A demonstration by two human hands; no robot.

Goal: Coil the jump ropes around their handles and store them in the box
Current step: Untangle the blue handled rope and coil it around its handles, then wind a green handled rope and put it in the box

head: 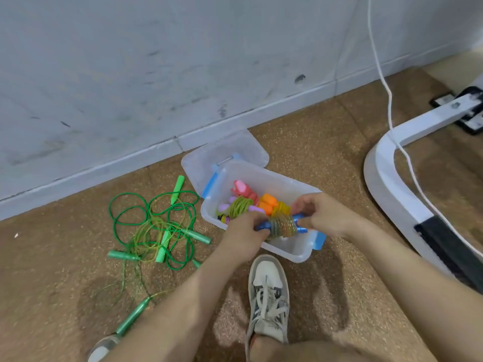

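Coiled blue-handled rope (281,226) over clear box (287,247); green ropes (163,246) tangled beside.

The left hand (245,231) and right hand (324,218) hide the blue handles' (263,226) ends (left shoe (103,347) cropped).

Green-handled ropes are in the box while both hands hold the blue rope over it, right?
No: the head view shows the green-handled ropes on the floor beside the box. Left hand and right hand do hold the blue rope over it.

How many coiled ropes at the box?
4: pink one at far end, purple one left, orange one middle, blue one in left hand and right hand; more may hide beneath.
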